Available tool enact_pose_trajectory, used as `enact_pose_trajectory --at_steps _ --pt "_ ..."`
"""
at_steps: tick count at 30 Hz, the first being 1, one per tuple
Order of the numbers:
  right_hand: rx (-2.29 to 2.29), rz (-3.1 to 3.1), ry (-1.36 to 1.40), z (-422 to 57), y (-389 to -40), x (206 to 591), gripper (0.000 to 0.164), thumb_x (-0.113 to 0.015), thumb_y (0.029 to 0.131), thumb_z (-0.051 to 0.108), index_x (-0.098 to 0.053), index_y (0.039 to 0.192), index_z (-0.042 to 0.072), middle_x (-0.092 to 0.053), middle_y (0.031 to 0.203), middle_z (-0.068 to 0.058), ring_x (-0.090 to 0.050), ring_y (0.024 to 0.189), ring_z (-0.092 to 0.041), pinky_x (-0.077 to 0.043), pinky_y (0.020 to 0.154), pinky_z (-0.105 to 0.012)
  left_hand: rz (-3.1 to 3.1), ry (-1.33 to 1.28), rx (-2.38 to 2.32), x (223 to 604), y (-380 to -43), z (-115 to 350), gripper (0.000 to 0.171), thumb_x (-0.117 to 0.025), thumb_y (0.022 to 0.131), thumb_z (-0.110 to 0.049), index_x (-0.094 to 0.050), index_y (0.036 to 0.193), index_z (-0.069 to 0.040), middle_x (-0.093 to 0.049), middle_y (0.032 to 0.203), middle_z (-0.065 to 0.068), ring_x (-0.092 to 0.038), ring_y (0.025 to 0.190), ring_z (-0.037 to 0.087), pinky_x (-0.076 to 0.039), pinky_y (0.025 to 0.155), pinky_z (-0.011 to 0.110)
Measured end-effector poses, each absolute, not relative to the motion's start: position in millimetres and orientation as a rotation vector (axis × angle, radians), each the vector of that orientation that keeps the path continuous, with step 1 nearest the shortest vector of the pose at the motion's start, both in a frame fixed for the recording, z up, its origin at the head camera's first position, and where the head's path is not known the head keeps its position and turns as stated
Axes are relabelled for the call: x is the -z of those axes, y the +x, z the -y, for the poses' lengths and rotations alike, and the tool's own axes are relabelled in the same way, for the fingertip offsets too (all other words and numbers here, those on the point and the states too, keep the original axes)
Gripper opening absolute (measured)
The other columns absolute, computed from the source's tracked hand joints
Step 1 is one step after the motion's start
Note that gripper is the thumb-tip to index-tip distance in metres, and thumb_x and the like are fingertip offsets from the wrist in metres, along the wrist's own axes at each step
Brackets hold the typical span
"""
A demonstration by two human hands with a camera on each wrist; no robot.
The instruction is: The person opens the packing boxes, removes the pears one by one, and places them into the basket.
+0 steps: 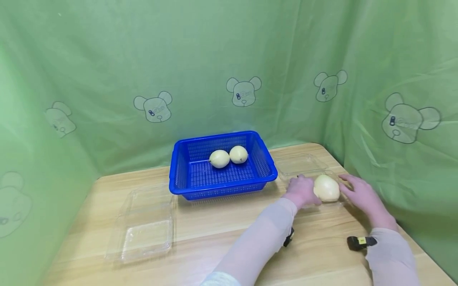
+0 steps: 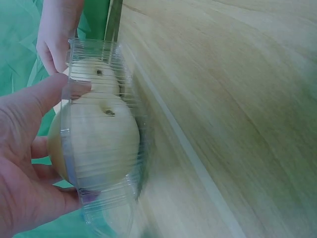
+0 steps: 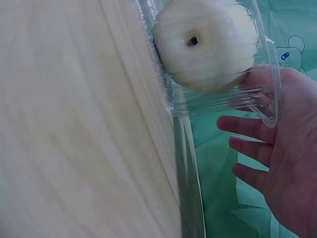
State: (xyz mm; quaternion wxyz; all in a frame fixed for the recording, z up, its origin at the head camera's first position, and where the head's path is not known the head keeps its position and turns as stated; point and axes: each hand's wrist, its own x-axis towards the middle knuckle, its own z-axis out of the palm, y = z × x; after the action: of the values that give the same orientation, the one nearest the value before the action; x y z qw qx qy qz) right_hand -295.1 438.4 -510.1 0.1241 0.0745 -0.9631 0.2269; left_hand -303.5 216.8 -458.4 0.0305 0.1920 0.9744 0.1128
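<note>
Near the table's right edge, my left hand reaches over a clear plastic clamshell box. Its fingers and thumb curl round a pale melon in the box; the hand largely hides that melon in the head view. A second pale melon sits beside it. On the box's right side is my right hand. One digit touches the second melon behind the clear wall in the right wrist view, while the other fingers stretch out loosely outside the box.
The box's lid lies folded back behind it. A blue plastic basket stands at the table's centre back, with two pale melons inside. At left lies another clear clamshell box, opened out. Green curtains enclose the table.
</note>
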Motion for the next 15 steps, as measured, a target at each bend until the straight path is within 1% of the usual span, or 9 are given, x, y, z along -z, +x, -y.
enact_pose_trajectory --at_steps 2,7,9,12,15 --pt "-0.659 2.810 0.216 -438.4 -294.8 510.0 0.051 -0.047 0.101 0.032 -0.047 0.135 -0.006 -0.045 0.136 -0.038 -0.040 0.121 -0.058 -0.030 0.099 -0.072 -3.008 0.600 -0.352 459.0 -303.6 -216.6 0.045 -0.083 0.063 -0.051 -0.067 0.101 -0.033 -0.059 0.103 -0.007 -0.056 0.090 0.014 -0.048 0.068 0.025" --pt "-0.652 2.802 0.214 -438.8 -293.9 510.0 0.050 -0.047 0.101 0.030 -0.049 0.134 -0.007 -0.046 0.135 -0.038 -0.041 0.120 -0.058 -0.031 0.098 -0.072 -3.012 0.612 -0.303 458.8 -303.2 -217.7 0.051 -0.084 0.064 -0.052 -0.067 0.107 -0.033 -0.056 0.113 -0.008 -0.054 0.100 0.016 -0.050 0.076 0.026" --pt "-0.653 2.799 0.214 -438.2 -293.2 509.6 0.049 -0.047 0.101 0.030 -0.049 0.133 -0.007 -0.047 0.134 -0.038 -0.041 0.120 -0.058 -0.032 0.098 -0.071 -3.008 0.625 -0.251 458.1 -303.4 -218.5 0.053 -0.083 0.064 -0.054 -0.066 0.109 -0.033 -0.055 0.116 -0.008 -0.053 0.103 0.016 -0.050 0.077 0.026" --pt "-0.660 2.800 0.216 -436.3 -292.0 508.4 0.048 -0.047 0.101 0.029 -0.050 0.133 -0.007 -0.047 0.133 -0.038 -0.042 0.119 -0.058 -0.032 0.098 -0.071 -2.999 0.678 -0.175 456.4 -304.8 -219.1 0.051 -0.083 0.066 -0.054 -0.067 0.108 -0.032 -0.054 0.116 -0.008 -0.053 0.101 0.012 -0.048 0.077 0.024" --pt "-0.676 2.803 0.216 -434.2 -291.7 507.8 0.049 -0.047 0.101 0.029 -0.049 0.134 -0.007 -0.047 0.134 -0.038 -0.041 0.120 -0.058 -0.032 0.099 -0.071 -2.988 0.718 -0.137 455.1 -306.7 -217.8 0.045 -0.082 0.067 -0.053 -0.067 0.103 -0.032 -0.054 0.114 -0.009 -0.054 0.096 0.010 -0.046 0.077 0.022"
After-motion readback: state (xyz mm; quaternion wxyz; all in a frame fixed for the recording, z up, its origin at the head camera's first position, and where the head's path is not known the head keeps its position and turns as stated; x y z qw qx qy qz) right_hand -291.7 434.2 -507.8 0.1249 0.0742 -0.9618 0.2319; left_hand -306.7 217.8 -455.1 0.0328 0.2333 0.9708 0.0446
